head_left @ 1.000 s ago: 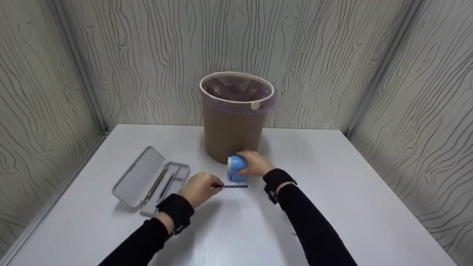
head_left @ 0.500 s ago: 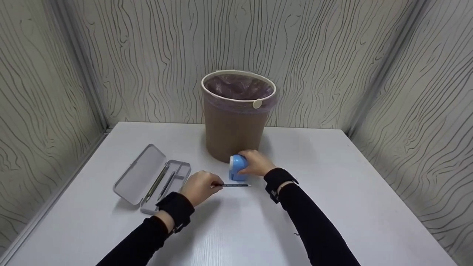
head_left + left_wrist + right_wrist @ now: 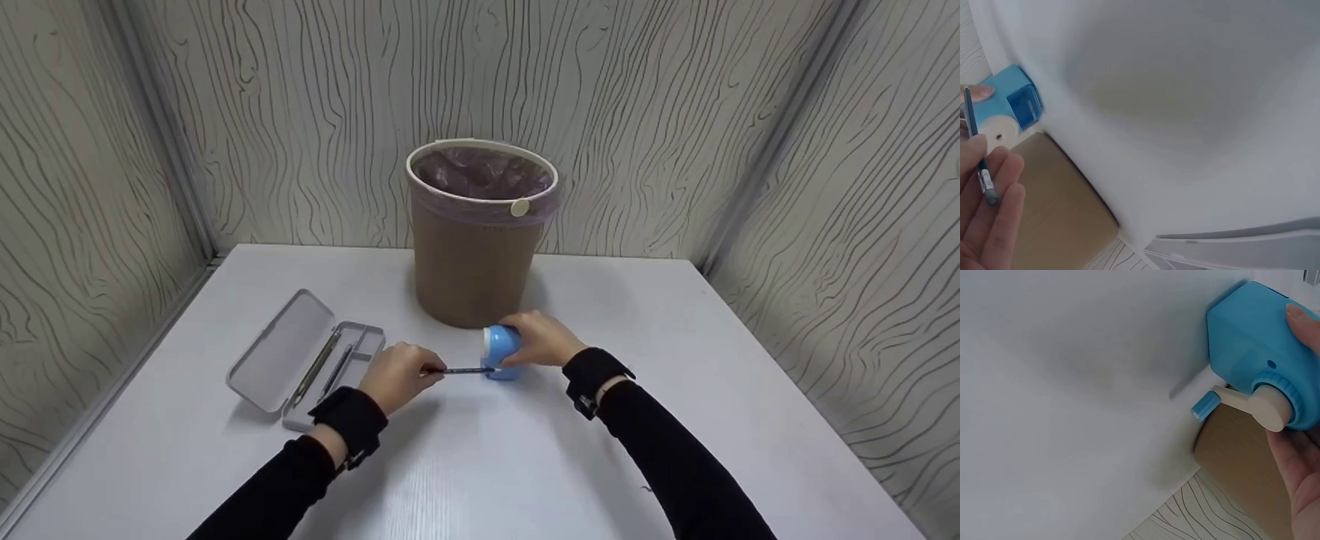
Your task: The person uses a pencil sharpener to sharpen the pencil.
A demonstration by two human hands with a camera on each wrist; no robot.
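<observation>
My left hand pinches a dark pencil that lies nearly level, its tip pointing right. A blue hand-crank pencil sharpener is in the grip of my right hand, which holds it from the right side. In the head view the pencil's tip overlaps the sharpener's lower front. The left wrist view shows the sharpener's white round face with its small hole, and the blue shavings drawer; the pencil stands apart from that hole. A white crank arm with a blue knob sticks out in the right wrist view.
Behind the hands stands a brown bin lined with a purple bag. To the left lies an opened grey pencil case with a few pens or pencils inside. Patterned walls enclose the white table at the back and sides.
My right hand has brought the sharpener rightward and slightly nearer me. The pencil, still pinched in my left hand, has shifted slightly left, and its tip now overlaps the sharpener.
</observation>
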